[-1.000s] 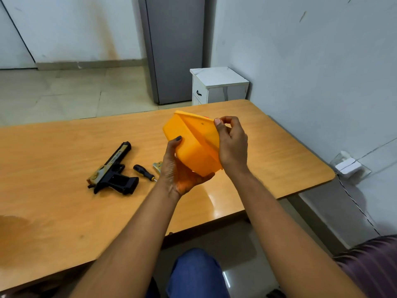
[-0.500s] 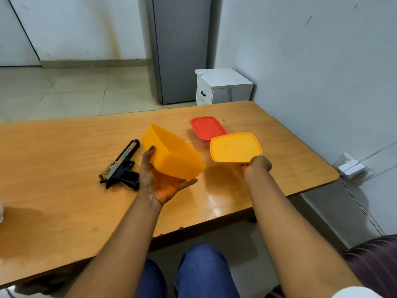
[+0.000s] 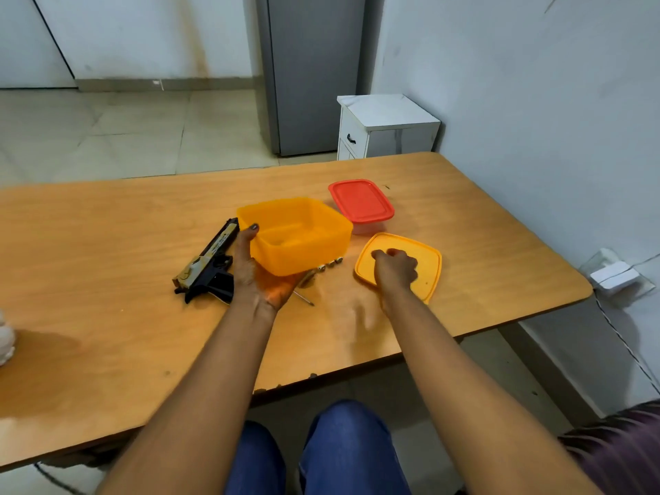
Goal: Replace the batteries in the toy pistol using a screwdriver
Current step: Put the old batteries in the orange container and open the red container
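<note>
The black and gold toy pistol (image 3: 209, 264) lies on the wooden table (image 3: 107, 280), just left of my left hand (image 3: 255, 276). That hand grips the open orange box (image 3: 296, 235) by its left wall and underside, upright, just above the table. Below the box the screwdriver's metal tip (image 3: 304, 298) sticks out; its handle is hidden by my hand. Small batteries (image 3: 330, 264) lie by the box's right corner. My right hand (image 3: 394, 269) rests curled on the orange lid (image 3: 400, 266), which lies flat on the table.
A clear box with a red lid (image 3: 361, 203) stands behind the orange lid. A white object (image 3: 5, 342) shows at the left edge. A white cabinet (image 3: 385, 126) and a grey fridge (image 3: 314, 73) stand beyond the table. A wall runs along the right.
The lid came off the orange box. My right hand carried it right and laid it on the table. My left hand turned the box upright and lowered it.
</note>
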